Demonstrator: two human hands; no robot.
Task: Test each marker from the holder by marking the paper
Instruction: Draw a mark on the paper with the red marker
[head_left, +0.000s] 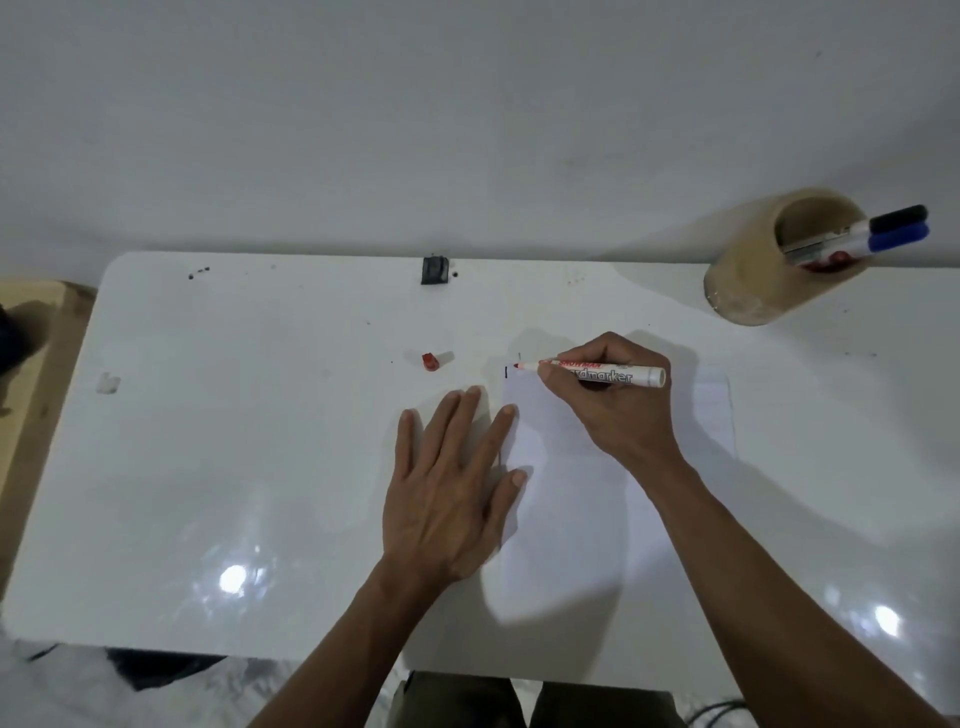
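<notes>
Held red marker (597, 372) in right grip (608, 410), tip at paper (571, 493) beside dark mark (506, 372); left grip (452, 488) flat, steadying; two markers (878, 236) left in holder (769, 260).

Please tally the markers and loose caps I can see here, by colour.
Red marker held in the right hand: 1
Black-capped marker in the holder: 1
Blue-capped marker in the holder: 1
Loose red cap: 1
Total: 4

Red marker (597, 372) tip seemingly on paper (571, 519)
</notes>
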